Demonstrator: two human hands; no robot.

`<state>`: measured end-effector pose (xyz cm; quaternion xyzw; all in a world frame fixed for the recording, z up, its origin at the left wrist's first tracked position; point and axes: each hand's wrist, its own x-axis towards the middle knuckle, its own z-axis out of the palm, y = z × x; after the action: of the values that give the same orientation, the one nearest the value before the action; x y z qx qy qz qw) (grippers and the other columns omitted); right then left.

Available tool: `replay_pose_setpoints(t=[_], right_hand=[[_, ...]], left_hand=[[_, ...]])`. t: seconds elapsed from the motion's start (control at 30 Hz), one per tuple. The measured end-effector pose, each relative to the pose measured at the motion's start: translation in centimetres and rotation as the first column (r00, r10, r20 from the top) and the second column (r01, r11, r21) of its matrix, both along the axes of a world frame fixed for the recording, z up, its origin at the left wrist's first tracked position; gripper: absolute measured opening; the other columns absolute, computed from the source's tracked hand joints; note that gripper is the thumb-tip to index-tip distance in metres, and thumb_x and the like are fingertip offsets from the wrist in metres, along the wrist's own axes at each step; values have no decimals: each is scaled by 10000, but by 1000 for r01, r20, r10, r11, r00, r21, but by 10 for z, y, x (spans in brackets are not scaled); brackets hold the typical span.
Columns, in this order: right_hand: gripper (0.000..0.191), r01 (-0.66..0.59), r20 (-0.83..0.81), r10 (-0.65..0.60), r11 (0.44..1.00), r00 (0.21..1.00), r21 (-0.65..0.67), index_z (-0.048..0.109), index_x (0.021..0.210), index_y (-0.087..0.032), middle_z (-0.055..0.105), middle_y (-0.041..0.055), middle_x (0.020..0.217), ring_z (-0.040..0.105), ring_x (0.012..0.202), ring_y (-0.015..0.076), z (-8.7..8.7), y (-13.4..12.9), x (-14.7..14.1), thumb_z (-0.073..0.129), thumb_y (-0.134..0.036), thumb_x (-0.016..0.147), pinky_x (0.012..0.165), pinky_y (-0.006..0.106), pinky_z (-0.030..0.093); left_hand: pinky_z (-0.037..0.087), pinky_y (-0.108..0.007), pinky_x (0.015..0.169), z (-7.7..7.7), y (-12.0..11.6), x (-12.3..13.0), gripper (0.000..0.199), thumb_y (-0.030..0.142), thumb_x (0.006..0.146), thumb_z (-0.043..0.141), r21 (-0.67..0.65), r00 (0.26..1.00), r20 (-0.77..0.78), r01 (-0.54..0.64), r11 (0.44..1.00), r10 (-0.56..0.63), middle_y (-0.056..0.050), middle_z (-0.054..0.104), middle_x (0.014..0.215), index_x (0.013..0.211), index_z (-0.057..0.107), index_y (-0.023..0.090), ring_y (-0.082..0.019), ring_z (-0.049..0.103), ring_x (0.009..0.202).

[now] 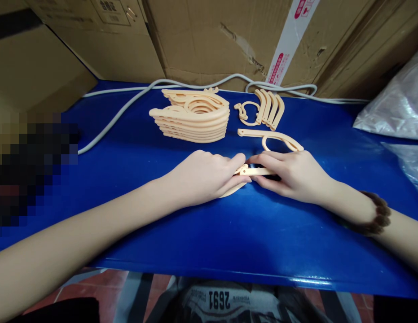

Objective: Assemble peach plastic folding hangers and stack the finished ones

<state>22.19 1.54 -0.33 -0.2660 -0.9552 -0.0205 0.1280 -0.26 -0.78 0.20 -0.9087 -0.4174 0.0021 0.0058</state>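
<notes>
Low over the blue tabletop, my left hand (209, 177) is closed around a cream plastic folding hanger piece (233, 190); its curved edge shows beneath my fingers, and the rest is covered by the hand. From the right, my right hand (289, 175) pinches a straight cream hanger arm (259, 171). The arm's holed end meets the left-hand piece near my left fingertips. Whether the two are joined there, I cannot tell. Just beyond my right hand lies another hanger part (269, 133) with a curved arm and a ring-shaped loop, partly hidden by the hand.
A stack of folded cream hangers (195, 119) stands behind my left hand. Farther right lie several loose curved arms (271, 110) and a hook piece (247, 112). A white cable (128, 105) runs along the back, before cardboard boxes (212, 40). Plastic bags (393, 103) sit at right.
</notes>
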Motion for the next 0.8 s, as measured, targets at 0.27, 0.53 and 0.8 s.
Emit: replay_pose_setpoints(t=[0.27,0.53,0.8], right_hand=[[274,10,14,-10,1000,1000,3,617,1074,-169,741,36,927,671,702,148,-1,0,1,448,-366,986,553,261,371],[352,11,36,-13,999,999,47,631,997,-156,729,19,848,662,654,139,-1,-2,0,359,-378,1027,520,270,330],[366,37,37,-39,998,999,57,629,967,-174,729,12,812,641,623,124,-1,-2,0,344,-394,1031,504,264,300]], left_hand=[[194,-259,449,1,-2,2,299,456,1017,375,-21,999,34,-40,999,40,-7,674,701,990,502,187,-199,674,606],[230,-253,458,4,2,2,385,525,1017,322,-35,997,-6,-75,997,75,-15,687,726,1010,508,189,-221,685,635],[162,-258,443,-1,1,-1,386,522,1016,330,75,999,9,-37,996,37,-3,669,674,968,523,191,-197,651,566]])
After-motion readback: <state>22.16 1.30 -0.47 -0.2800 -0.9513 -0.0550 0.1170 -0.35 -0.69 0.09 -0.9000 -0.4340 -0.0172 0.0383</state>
